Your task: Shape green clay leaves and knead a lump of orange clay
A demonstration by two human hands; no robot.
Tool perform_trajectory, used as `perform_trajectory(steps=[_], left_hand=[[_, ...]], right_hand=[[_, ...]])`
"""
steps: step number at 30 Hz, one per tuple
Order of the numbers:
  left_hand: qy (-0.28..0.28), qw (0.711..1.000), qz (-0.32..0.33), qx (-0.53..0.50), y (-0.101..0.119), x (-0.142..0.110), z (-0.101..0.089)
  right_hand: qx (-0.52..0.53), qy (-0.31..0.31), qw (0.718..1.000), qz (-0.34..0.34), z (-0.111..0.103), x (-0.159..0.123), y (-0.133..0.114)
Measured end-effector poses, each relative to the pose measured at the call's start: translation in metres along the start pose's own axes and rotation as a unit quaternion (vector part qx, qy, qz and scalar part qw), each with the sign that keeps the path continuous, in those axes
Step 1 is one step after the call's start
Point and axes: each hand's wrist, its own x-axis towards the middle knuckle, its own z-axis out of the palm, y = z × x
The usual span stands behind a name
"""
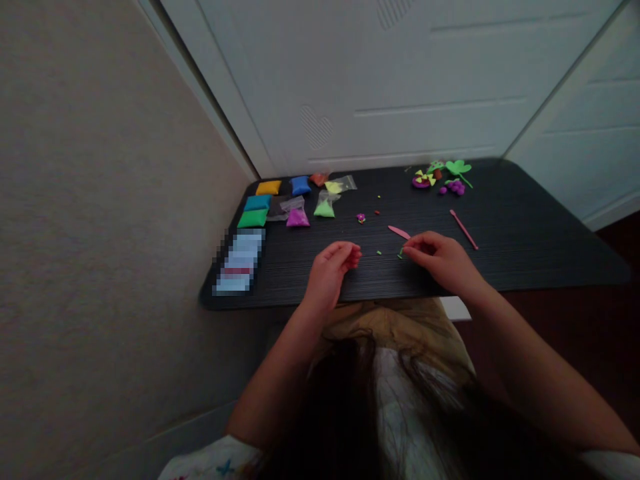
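My right hand [434,256] is closed in a pinch at the tip of a thin green clay strip [401,253] low over the dark table. My left hand [333,267] is held a little to the left, its fingers curled and the thumb against them; whatever may be inside is hidden. Between the hands lies a small green clay bit [379,253]. A pink modelling knife [399,232] rests just beyond my right fingertips. Farther back are a small purple clay flower [361,218], a tiny red bit [377,213] and a yellow bit [379,197].
Several clay packets, including a green one [253,219] and a purple one [298,217], sit on the table's [310,287] left. A blurred-out bright rectangle [240,263] lies in front of them. At right are a pink stick tool [464,229], purple clay balls [456,188] and a green clay flower [458,168].
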Motion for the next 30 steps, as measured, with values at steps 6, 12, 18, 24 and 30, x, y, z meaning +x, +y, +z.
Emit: perform_trajectory(steps=[6, 12, 18, 24, 30], left_hand=[[-0.153, 0.854, 0.17, 0.468, 0.016, 0.022, 0.0], [-0.209, 0.76, 0.187, 0.587, 0.017, 0.044, 0.006], [-0.149, 0.798, 0.164, 0.56, 0.014, 0.052, -0.012], [-0.123, 0.795, 0.195, 0.562, 0.003, 0.053, -0.016], [-0.076, 0.776, 0.259, 0.571, 0.006, 0.057, -0.017]], right_hand=[[-0.062, -0.052, 0.993, -0.085, -0.001, 0.029, -0.007], [-0.19, -0.126, 0.966, -0.124, 0.014, 0.055, -0.006], [-0.208, -0.115, 0.965, -0.11, 0.019, 0.054, 0.001], [-0.133, -0.074, 0.986, -0.072, 0.011, 0.055, 0.01], [-0.098, -0.015, 0.993, -0.064, 0.002, 0.051, 0.005]])
